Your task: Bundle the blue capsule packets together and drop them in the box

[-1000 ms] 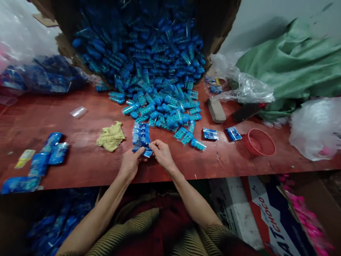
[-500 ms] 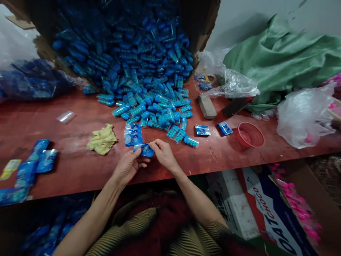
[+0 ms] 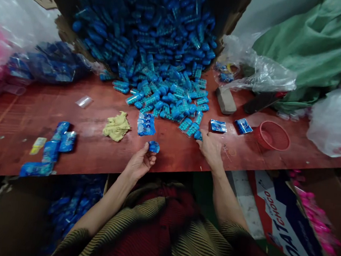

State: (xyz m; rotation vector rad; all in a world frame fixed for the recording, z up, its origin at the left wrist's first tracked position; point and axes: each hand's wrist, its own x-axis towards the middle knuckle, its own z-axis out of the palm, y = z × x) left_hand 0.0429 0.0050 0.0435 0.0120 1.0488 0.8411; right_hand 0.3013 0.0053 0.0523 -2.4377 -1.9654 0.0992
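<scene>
Near the table's front edge, my left hand (image 3: 140, 160) pinches a small blue printed sleeve (image 3: 153, 146), which looks rounded, as if its mouth is spread. To the right, my right hand (image 3: 212, 147) has its fingers closed on a clear tube with a blue cap (image 3: 198, 135) at the edge of a heap; most of that tube is hidden by the fingers. Similar blue-capped tubes (image 3: 173, 98), filled with blue pellets, spill from a cardboard box (image 3: 239, 10). Flat blue printed sleeves (image 3: 146, 124) lie just beyond my left hand.
A yellow cloth (image 3: 117, 126) and finished-looking blue packs (image 3: 51, 151) lie at left. Rightward are two stacks of blue sleeves (image 3: 218, 126), a grey block (image 3: 225, 101), a red basket (image 3: 273, 135) and plastic bags (image 3: 336, 122). Below the table stands a printed carton (image 3: 278, 221).
My right hand has left the blue sleeve and moved right to a tube at the heap's edge. My left hand keeps the sleeve, now rounder. The view has shifted.
</scene>
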